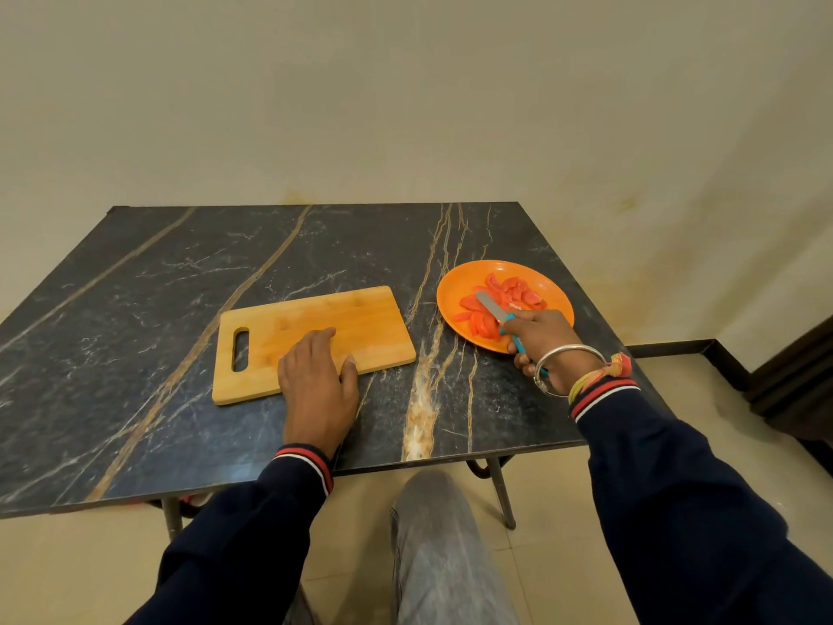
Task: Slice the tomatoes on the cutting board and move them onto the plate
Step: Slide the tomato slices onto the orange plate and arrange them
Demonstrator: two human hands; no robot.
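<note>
Grip of the right hand (541, 340) is curled round the blue-handled knife (493, 311); its blade lies over the tomato slices (511, 290) on the orange plate (457, 281). The left hand (315, 376) rests flat, fingers relaxed, on the cutting board (365, 315). Risk: the plate sits near the desk (180, 286) edge, so blade pressure may tip it and spill slices.

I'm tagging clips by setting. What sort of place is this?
Probably a plain room in a home rather than a fitted kitchen. A marble-look table stands by a bare cream wall on a tiled floor, with just a cutting board and a plate of tomato slices on it.
</note>
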